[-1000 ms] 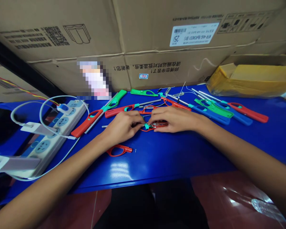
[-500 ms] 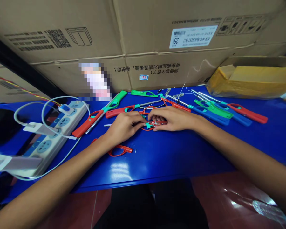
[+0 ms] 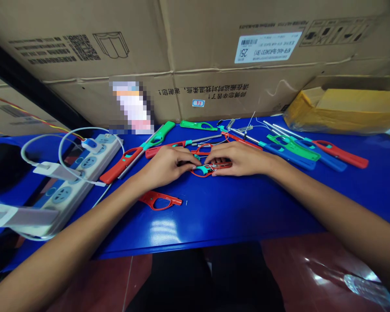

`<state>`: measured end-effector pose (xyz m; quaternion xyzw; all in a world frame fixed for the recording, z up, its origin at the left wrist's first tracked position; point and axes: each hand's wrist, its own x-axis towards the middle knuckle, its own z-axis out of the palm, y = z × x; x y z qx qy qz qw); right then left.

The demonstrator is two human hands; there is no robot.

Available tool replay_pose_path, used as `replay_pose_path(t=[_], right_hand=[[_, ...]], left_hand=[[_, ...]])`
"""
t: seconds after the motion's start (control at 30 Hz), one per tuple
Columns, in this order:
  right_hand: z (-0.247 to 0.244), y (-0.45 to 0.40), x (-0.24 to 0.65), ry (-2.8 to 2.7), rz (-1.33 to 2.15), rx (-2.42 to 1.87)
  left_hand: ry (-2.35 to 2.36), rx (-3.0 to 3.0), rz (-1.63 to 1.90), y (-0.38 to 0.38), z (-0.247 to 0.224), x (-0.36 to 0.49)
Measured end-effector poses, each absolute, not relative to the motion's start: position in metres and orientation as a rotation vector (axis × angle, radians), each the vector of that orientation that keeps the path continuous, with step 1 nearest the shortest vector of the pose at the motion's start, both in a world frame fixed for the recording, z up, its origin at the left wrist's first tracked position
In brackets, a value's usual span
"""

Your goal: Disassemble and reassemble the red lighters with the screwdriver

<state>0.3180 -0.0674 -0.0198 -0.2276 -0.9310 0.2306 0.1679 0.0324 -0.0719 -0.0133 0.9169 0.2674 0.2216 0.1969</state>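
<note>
The opened red lighter body is over the blue table, its handle gripped in the curled fingers of my right hand. My left hand arches low, thumb and forefinger near the turquoise trigger, whether pinching it I cannot tell; both forearms slant inward.

Pixelated panel, possibly a phone, red casing partly hidden by right hand, leftmost charger cropped

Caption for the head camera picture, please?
Left hand and right hand at an open red lighter, blue table beneath.
</note>
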Motion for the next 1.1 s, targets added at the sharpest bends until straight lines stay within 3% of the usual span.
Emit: replay_pose_path(t=[1.1], right_hand=[[-0.03,-0.074,0.312,-2.621,0.439,-0.665]], left_hand=[[0.766,2.773,0.59,-0.078,-0.017,0.037]])
